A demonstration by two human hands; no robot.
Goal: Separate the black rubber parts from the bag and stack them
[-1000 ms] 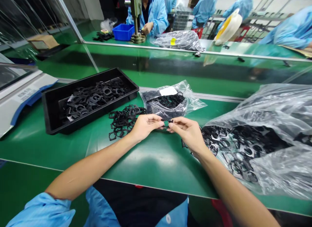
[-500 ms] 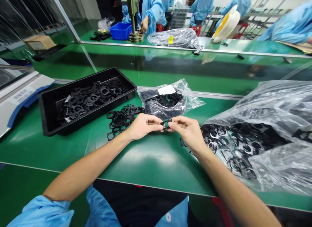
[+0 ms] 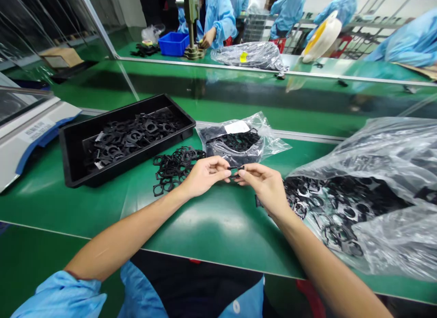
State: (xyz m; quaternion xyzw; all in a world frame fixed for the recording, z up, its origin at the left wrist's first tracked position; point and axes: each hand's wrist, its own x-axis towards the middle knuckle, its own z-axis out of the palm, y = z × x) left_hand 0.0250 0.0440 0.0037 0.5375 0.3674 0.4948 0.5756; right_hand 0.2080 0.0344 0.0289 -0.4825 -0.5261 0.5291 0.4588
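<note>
Between my two hands, above the green table point(image 3: 205, 231), is a small black ring-shaped part point(image 3: 235, 168). My left hand point(image 3: 206, 173) pinches its left side between thumb and fingers. The right side is pinched in the same way by my right hand point(image 3: 265, 182). My fingers cover much of the part. Just left of my left hand lies a pile of thin black ring parts point(image 3: 172, 167). Behind both hands sits an open clear bag point(image 3: 269, 147) holding black rings. Beside my right wrist, black ring-shaped parts point(image 3: 341, 213) spill from a large plastic bag point(image 3: 392, 149).
A black tray point(image 3: 136, 165) full of black parts stands at the left, beside a white and blue machine point(image 3: 37, 131). Across a metal rail, a blue bin point(image 3: 173, 43) stands near a press point(image 3: 192, 31), and several people in blue work there.
The part between my hands has tilted and now looks flatter. Both hands keep their pinch on it. The whole view has shifted slightly.
</note>
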